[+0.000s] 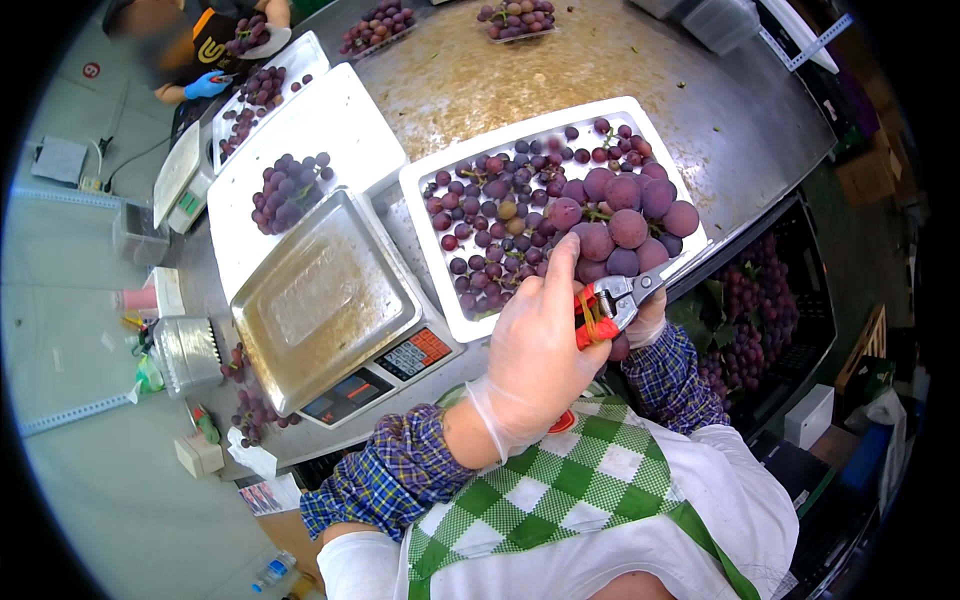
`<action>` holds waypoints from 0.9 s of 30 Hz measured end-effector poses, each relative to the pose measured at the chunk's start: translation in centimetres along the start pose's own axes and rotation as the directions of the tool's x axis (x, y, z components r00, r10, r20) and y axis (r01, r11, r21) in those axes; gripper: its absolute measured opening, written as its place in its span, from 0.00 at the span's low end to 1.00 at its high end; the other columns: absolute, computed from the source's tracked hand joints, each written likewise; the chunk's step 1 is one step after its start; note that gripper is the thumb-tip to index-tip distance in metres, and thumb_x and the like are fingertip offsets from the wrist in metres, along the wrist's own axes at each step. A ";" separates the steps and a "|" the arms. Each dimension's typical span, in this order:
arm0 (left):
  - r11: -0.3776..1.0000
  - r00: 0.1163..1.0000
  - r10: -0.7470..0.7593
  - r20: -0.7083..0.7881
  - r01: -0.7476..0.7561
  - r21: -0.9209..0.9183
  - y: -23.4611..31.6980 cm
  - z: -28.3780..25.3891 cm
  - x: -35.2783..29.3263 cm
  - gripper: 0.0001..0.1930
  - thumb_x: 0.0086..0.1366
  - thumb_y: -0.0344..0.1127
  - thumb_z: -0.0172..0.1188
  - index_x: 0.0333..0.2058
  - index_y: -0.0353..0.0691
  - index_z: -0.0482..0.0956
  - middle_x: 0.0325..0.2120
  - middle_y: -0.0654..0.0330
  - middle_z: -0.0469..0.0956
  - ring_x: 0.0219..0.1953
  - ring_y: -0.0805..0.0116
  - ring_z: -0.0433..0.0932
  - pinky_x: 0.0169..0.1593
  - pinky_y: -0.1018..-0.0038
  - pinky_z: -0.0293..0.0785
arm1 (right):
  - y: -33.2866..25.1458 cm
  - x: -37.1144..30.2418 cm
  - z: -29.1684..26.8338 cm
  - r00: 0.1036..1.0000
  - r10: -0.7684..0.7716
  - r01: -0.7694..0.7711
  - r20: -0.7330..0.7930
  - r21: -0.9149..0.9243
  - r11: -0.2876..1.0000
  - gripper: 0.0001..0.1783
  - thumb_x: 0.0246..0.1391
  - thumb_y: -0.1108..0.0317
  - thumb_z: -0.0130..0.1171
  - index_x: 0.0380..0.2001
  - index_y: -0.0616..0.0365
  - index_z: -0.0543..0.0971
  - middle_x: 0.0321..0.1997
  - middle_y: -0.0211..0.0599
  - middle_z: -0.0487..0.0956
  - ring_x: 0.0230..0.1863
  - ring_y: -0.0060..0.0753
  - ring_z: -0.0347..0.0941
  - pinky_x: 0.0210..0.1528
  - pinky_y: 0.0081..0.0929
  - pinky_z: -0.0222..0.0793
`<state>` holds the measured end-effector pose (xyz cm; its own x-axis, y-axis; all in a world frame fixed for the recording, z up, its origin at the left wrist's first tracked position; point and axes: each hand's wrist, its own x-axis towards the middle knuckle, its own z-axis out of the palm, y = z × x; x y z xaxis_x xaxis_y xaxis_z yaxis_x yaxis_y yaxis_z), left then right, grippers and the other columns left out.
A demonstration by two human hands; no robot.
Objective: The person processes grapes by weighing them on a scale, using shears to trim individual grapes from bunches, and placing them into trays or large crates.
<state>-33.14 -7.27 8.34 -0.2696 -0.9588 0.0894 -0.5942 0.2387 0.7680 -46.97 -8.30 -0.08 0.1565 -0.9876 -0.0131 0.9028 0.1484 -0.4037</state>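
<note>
Grape bunch (628,228), dark purple: over the right part of a white tray (425,265), near the hands. Clippers (600,312), red-handled: in the left hand (530,350), gloved, closed round the handles; index finger extended against the bunch. Blades point up and right, just below the bunch. Right hand (648,318), gloved: behind the clippers, partly hidden; cannot tell what its fingers grip.

In tray: many smaller grapes (485,270), a few yellowish. Left of tray: scale (330,290), steel pan bare. Beyond it, second white tray (365,120), one bunch inside. All on metal surface (750,110). Right, lower down: dark crate (822,340) of grapes. Far left: co-worker, blue glove (208,84).
</note>
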 end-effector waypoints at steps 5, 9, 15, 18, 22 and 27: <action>0.998 0.996 0.021 -0.081 -0.026 -0.056 0.5 -2.5 0.7 0.36 0.46 0.27 0.68 0.57 0.37 0.67 0.35 0.50 0.77 0.40 0.55 0.78 0.44 0.66 0.75 | -0.8 -0.1 -0.5 0.959 0.082 -0.089 -0.272 -0.015 0.996 0.39 0.57 0.35 0.49 0.60 0.54 0.65 0.56 0.42 0.72 0.56 0.43 0.70 0.56 0.45 0.70; 0.997 0.986 0.050 -0.157 -0.040 0.069 -2.5 -4.5 1.5 0.26 0.52 0.28 0.68 0.51 0.31 0.72 0.34 0.54 0.77 0.39 0.67 0.78 0.45 0.72 0.75 | -1.9 0.3 -1.8 0.915 0.154 -0.161 -0.373 0.014 0.987 0.31 0.61 0.41 0.46 0.55 0.55 0.67 0.50 0.40 0.72 0.45 0.43 0.73 0.47 0.43 0.74; 0.833 0.813 -0.426 0.398 0.524 -0.178 -3.5 -7.3 2.3 0.33 0.53 0.31 0.64 0.57 0.31 0.63 0.37 0.52 0.73 0.39 0.62 0.74 0.46 0.68 0.71 | -2.7 -0.6 -6.9 0.949 0.282 -0.253 -0.139 0.196 0.947 0.33 0.58 0.36 0.45 0.55 0.50 0.68 0.53 0.37 0.72 0.50 0.45 0.73 0.38 0.47 0.77; 0.932 0.819 -0.176 0.546 0.317 -0.174 -3.5 -8.2 0.2 0.37 0.54 0.32 0.64 0.60 0.29 0.57 0.42 0.46 0.70 0.44 0.58 0.75 0.50 0.69 0.71 | -3.4 -0.4 -6.2 0.929 0.308 -0.283 -0.204 0.141 0.949 0.32 0.60 0.37 0.43 0.54 0.50 0.68 0.53 0.36 0.72 0.49 0.43 0.73 0.38 0.43 0.77; 0.991 0.789 -0.085 0.609 0.131 -0.032 -1.6 -9.8 0.7 0.31 0.56 0.32 0.66 0.57 0.34 0.65 0.42 0.45 0.74 0.41 0.50 0.77 0.46 0.65 0.73 | -3.5 -0.2 -4.3 0.934 0.279 -0.279 -0.224 0.033 0.960 0.28 0.64 0.43 0.39 0.57 0.51 0.66 0.56 0.35 0.70 0.52 0.37 0.71 0.40 0.38 0.77; 0.998 0.752 -0.050 0.657 0.008 0.066 -0.2 -10.8 2.3 0.20 0.58 0.34 0.64 0.48 0.34 0.75 0.35 0.44 0.78 0.38 0.45 0.77 0.42 0.61 0.74 | -3.0 -0.5 -5.6 0.973 0.232 -0.230 -0.008 -0.189 0.955 0.24 0.66 0.56 0.38 0.62 0.53 0.59 0.63 0.35 0.65 0.58 0.27 0.67 0.48 0.29 0.74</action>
<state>-25.45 -11.23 15.20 -0.6710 -0.6321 -0.3876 -0.6454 0.2404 0.7251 -52.05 -8.59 -4.00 0.3590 -0.9264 -0.1137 0.7503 0.3589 -0.5551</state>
